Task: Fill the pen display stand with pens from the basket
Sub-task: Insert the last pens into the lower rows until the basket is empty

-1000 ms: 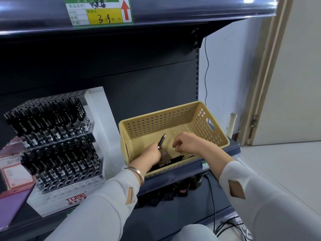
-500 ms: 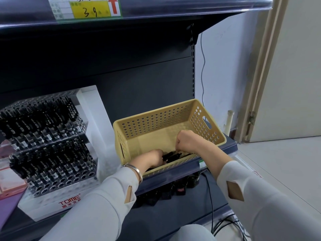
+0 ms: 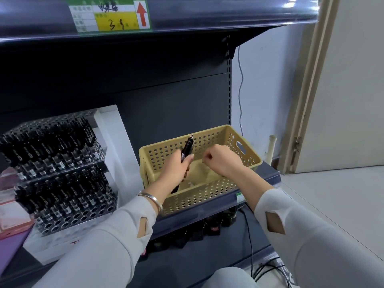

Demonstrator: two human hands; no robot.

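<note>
A tan perforated basket (image 3: 245, 156) sits on the dark shelf, right of centre. My left hand (image 3: 176, 167) is raised over the basket's left side and grips a bunch of black pens (image 3: 187, 148) that stick up and to the right. My right hand (image 3: 218, 161) hovers over the middle of the basket with its fingers curled in; nothing shows in it. At the left stands the two-tier clear pen display stand (image 3: 62, 173), mostly filled with black pens, with several open holes along its lower front row.
A white base (image 3: 47, 250) carries the stand. A pink box (image 3: 10, 204) lies at the far left. The upper shelf edge bears a yellow price tag (image 3: 116, 17). Dark items and cables (image 3: 251, 235) sit below the shelf; a door frame (image 3: 307, 100) stands to the right.
My left hand dipped into the basket half a second ago and has come up holding black pens. My right hand has lifted slightly out of the basket.
</note>
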